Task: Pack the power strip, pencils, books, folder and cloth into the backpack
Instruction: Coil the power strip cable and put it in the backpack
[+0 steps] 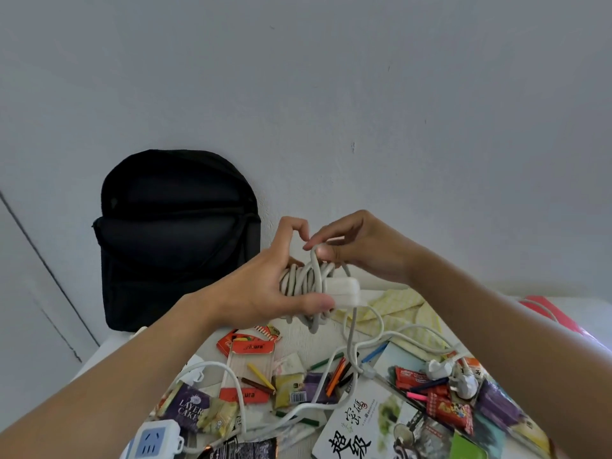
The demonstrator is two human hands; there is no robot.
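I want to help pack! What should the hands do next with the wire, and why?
Probably wind another loop onto the coil: the left hand holds the coil, the right hand pinches the cord above it, and much cord lies loose among the pencils.

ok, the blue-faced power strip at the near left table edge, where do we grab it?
Pinch the white side walls of the blue-faced power strip from above. It lies flat, socket face up, and its blocky body leaves those walls exposed.
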